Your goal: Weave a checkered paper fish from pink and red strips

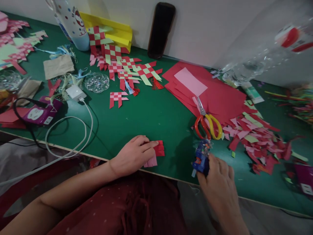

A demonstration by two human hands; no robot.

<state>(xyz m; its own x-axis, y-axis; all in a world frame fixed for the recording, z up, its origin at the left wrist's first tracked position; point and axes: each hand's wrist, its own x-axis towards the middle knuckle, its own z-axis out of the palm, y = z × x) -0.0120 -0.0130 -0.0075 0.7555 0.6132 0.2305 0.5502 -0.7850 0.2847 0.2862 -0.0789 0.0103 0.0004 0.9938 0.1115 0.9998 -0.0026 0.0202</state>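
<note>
My left hand (134,155) lies at the table's near edge, with its fingers together and pressed over a small piece of red and pink paper strips (160,148). Part of the paper is hidden under the fingers. On the right, my right hand (218,179) is closed around a blue glue gun (201,158), held low over the table. Just beyond the glue gun lie scissors (205,120) with one red and one yellow handle. Woven paper fish (118,98) in red, pink and pale green are spread farther back.
Red paper sheets (227,98) lie right of centre, beside a heap of paper scraps (261,143). A phone (161,31) leans on the wall. A white cable (85,130) loops across the left. A plastic bottle (259,62) is at the back right; a dish of beads (97,82) sits left.
</note>
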